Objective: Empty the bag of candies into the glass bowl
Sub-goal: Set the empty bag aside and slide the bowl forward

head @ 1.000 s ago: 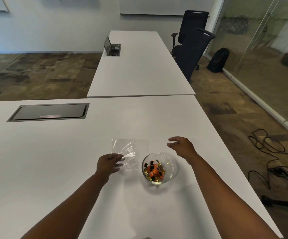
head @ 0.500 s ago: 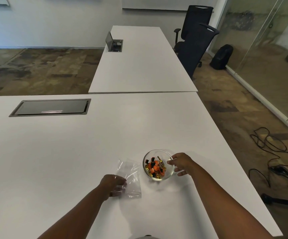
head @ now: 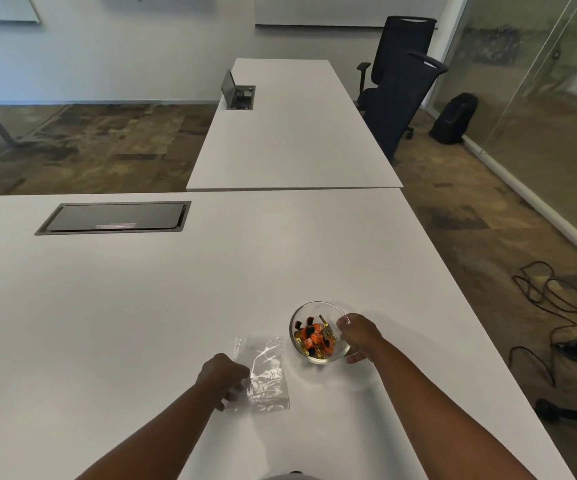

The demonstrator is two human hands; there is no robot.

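A small glass bowl (head: 309, 308) stands on the white table (head: 141, 299) and holds several orange, black and gold wrapped candies (head: 314, 337). My right hand (head: 358, 336) grips the bowl's right rim, thumb and fingers wrapped around its side. A clear plastic bag (head: 266, 372) lies flat on the table just left of the bowl, with nothing visible inside it. My left hand (head: 223, 375) rests on the bag's left edge with the fingers curled; whether it pinches the plastic is unclear.
A closed cable hatch (head: 114, 218) is set into the table at the far left. A second white table (head: 290, 126) joins beyond it, with two black office chairs (head: 398, 91) on its right. The table's right edge runs close to the bowl; cables (head: 557, 306) lie on the floor there.
My right hand came down from beyond the bowl and closed on its right rim. My left hand dragged the bag toward me until it lay flat beside the bowl.
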